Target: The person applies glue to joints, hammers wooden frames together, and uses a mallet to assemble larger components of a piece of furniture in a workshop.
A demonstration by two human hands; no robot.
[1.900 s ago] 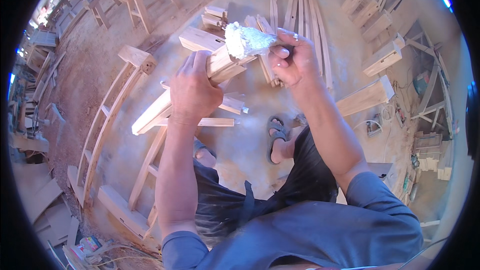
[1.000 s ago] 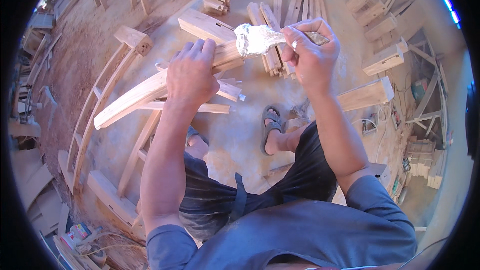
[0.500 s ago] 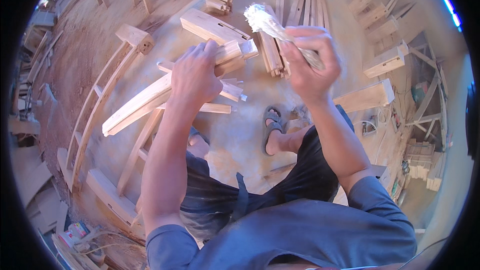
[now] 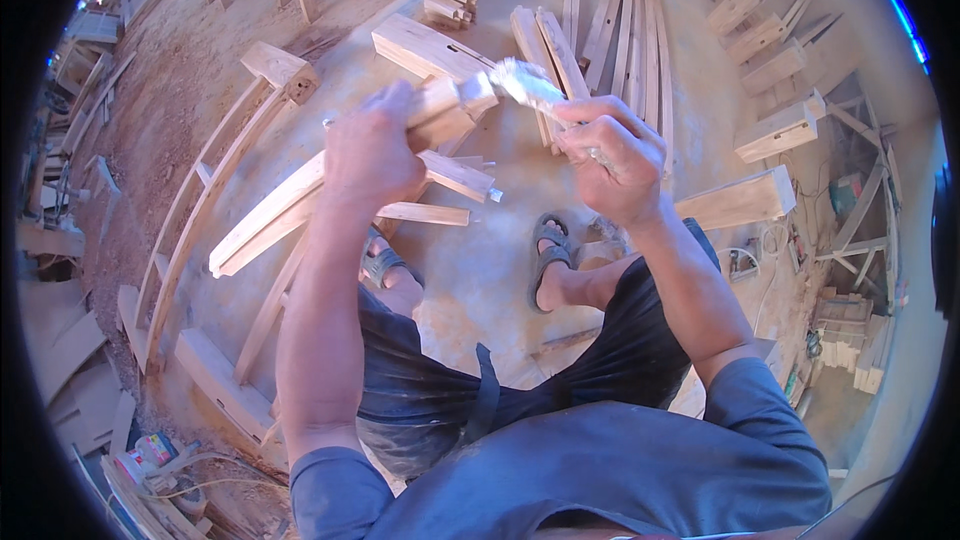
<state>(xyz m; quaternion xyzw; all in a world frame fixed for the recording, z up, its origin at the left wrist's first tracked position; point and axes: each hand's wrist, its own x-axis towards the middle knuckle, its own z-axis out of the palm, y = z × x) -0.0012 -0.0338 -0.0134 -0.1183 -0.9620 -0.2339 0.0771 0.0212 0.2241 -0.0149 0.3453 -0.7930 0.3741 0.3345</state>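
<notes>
My left hand is closed round a pair of pale wooden bars, raised above the floor and slanting up to the right. At their far right end is a stepped tenon, whitish and wet-looking. My right hand grips a brush with a thick, white-coated head. The brush head touches or nearly touches the tenon end. Most of the brush's handle is hidden inside my fingers. Below the bars lie more wooden bars, some with whitish ends.
A slotted wooden block lies just beyond my hands, near a small stack of short pieces. Long strips are spread at the far right. A curved wooden frame stands at left. Another beam lies to the right.
My right hand has brought the brush down and its head toward the tenon end. My left hand and the bars have shifted slightly left.
</notes>
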